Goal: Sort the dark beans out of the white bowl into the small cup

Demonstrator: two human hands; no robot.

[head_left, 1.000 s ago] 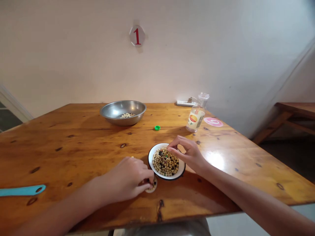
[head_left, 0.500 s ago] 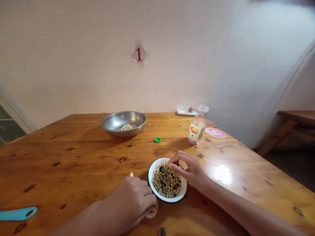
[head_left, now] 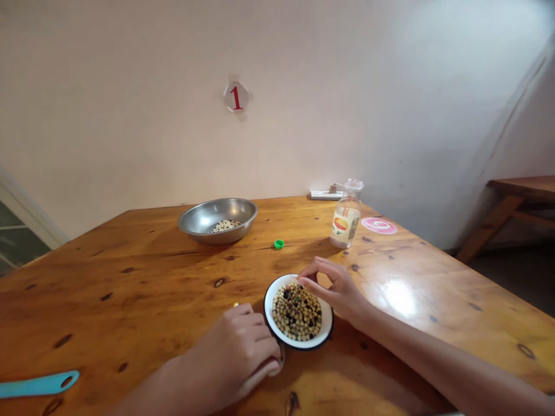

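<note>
On the knotty, varnished pine table [head_left: 130,289] we begin at the far left with a flat turquoise plastic handle [head_left: 37,384], a hole near its tip; next we find the left hand [head_left: 236,346], its fingers [head_left: 260,334] curled down and close together over a small white dish [head_left: 280,365], of which only a sliver shows; we cannot tell whether they grip anything; a tiny yellow speck [head_left: 236,304] lies just beyond the knuckles.

Farther back we see a round stainless-steel bowl [head_left: 195,225] holding a shallow layer of pale and dark grains [head_left: 225,226]; a small green plastic bottle cap [head_left: 279,244] lies apart from it; just right of the left hand sits a round white enamel bowl [head_left: 271,306] with a dark rim, filled with pale round beans [head_left: 290,315] mixed with black ones; the right hand [head_left: 336,292] arches over its rim, its thumb and forefinger [head_left: 306,278] pinched nearly together above the beans; we cannot tell if they hold one; beyond stands a clear glass bottle [head_left: 346,222] with a yellow label, then a round pink sticker [head_left: 379,225].
</note>
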